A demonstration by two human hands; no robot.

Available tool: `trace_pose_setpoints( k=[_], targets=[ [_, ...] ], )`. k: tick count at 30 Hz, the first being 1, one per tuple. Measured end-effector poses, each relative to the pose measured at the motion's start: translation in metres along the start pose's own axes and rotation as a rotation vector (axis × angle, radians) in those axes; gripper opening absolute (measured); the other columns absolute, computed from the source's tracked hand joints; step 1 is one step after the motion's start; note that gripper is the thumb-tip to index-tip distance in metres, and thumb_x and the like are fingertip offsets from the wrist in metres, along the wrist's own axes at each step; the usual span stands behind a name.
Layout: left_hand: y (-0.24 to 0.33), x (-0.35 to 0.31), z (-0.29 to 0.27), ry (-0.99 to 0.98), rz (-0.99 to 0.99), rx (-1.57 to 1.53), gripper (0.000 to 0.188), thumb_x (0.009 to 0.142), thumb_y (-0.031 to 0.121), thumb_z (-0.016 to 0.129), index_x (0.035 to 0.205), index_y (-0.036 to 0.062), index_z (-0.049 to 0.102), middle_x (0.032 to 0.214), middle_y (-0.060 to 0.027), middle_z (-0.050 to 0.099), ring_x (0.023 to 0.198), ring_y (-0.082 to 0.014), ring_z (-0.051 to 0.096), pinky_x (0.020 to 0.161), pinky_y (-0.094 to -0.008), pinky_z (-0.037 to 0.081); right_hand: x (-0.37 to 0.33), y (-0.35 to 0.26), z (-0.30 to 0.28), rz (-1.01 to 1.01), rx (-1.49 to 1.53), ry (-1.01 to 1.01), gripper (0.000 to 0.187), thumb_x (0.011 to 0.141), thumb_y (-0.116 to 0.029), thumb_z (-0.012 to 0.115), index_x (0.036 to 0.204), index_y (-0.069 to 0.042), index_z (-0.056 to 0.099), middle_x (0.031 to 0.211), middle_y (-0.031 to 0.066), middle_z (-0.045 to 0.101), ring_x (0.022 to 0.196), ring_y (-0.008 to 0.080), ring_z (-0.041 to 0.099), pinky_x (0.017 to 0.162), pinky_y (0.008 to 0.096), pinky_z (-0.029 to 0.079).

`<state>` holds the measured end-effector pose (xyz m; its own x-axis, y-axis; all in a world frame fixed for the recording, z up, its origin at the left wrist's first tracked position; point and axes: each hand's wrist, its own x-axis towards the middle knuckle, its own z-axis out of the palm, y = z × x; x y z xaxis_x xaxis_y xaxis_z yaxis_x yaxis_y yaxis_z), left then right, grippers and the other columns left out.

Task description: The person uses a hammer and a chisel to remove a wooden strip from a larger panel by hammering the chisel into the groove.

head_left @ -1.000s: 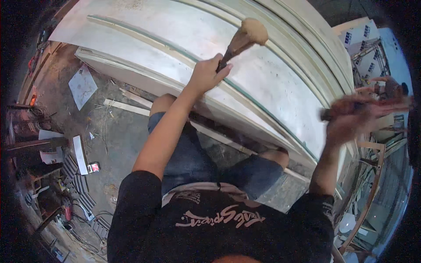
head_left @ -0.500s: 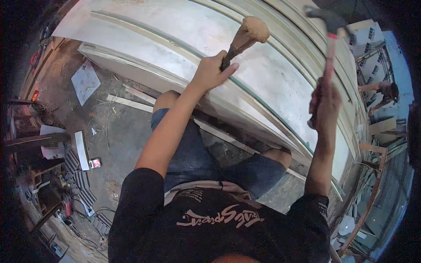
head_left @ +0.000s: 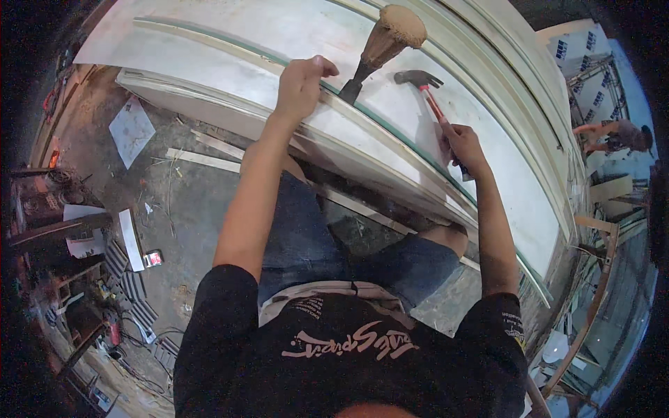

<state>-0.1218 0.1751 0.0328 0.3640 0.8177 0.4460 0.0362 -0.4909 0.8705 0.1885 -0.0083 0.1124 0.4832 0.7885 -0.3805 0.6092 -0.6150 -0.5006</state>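
A chisel (head_left: 387,45) with a thick wooden handle, its top flattened and frayed, stands tilted with its dark blade against the narrow green-edged strip (head_left: 411,150) on the white panel. No hand is on it. Just left of the chisel, my left hand (head_left: 301,90) is at the strip, thumb and fingers apart, with nothing visible in it; some fingertips are hidden. My right hand (head_left: 465,148) is wrapped round the red and black handle of a claw hammer (head_left: 421,78), whose dark head is low over the panel, right of the chisel.
White panels (head_left: 202,108) lie stacked before my knees, with more long strips (head_left: 481,76) across the top. Wood offcuts (head_left: 202,159) and a white sheet (head_left: 132,129) are on the floor at left. A wooden frame (head_left: 603,279) and another person (head_left: 620,136) are at right.
My left hand has let go of the chisel and moved left; the chisel now stands by itself. My right hand has brought the raised hammer down and leftward to the panel.
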Motion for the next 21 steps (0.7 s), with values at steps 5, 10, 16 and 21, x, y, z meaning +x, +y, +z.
trace_pose_setpoints(
  k=[5, 10, 16, 21],
  targets=[
    [-0.008, 0.006, -0.034, -0.023, 0.243, 0.687, 0.027, 0.091, 0.031, 0.055, 0.088, 0.0098, 0.071, 0.090, -0.0062, 0.070, 0.100, -0.0254, 0.062, 0.101, -0.0428, 0.035, -0.025, -0.048, -0.001, -0.328, -0.463, 0.498, 0.064, 0.082, -0.056, 0.072, 0.118, -0.003, 0.063, 0.121, 0.0249, 0.062, 0.114, 0.0338, 0.061, 0.091, 0.0463, 0.050],
    [-0.017, 0.006, -0.026, -0.056, 0.292, 0.795, 0.028, 0.094, 0.033, 0.049, 0.104, 0.0147, 0.069, 0.112, -0.0029, 0.067, 0.114, -0.0252, 0.057, 0.104, -0.0472, 0.033, -0.046, -0.167, 0.029, -1.105, 0.426, 0.430, 0.083, 0.079, -0.040, 0.080, 0.141, -0.007, 0.036, 0.112, 0.0204, 0.065, 0.104, 0.0316, 0.064, 0.081, 0.0457, 0.055],
    [-0.033, 0.002, -0.026, -0.002, 0.299, 0.756, 0.027, 0.093, 0.030, 0.050, 0.106, 0.0157, 0.070, 0.117, -0.0014, 0.067, 0.117, -0.0242, 0.056, 0.108, -0.0463, 0.030, -0.005, -0.225, 0.068, -1.347, 0.816, 0.549, 0.016, 0.091, -0.012, 0.066, 0.101, -0.001, 0.061, 0.079, 0.0077, 0.063, 0.054, 0.0112, 0.058, 0.046, 0.0239, 0.047],
    [0.002, 0.002, -0.029, -0.063, 0.198, 0.666, 0.028, 0.083, 0.020, 0.055, 0.105, 0.0073, 0.066, 0.121, -0.0116, 0.066, 0.113, -0.0277, 0.058, 0.102, -0.0444, 0.036, 0.013, -0.211, 0.074, -1.265, 0.987, 0.651, 0.032, 0.090, -0.025, 0.064, 0.114, -0.010, 0.049, 0.074, 0.0189, 0.064, 0.059, 0.0262, 0.065, 0.046, 0.0353, 0.054]
  ],
)
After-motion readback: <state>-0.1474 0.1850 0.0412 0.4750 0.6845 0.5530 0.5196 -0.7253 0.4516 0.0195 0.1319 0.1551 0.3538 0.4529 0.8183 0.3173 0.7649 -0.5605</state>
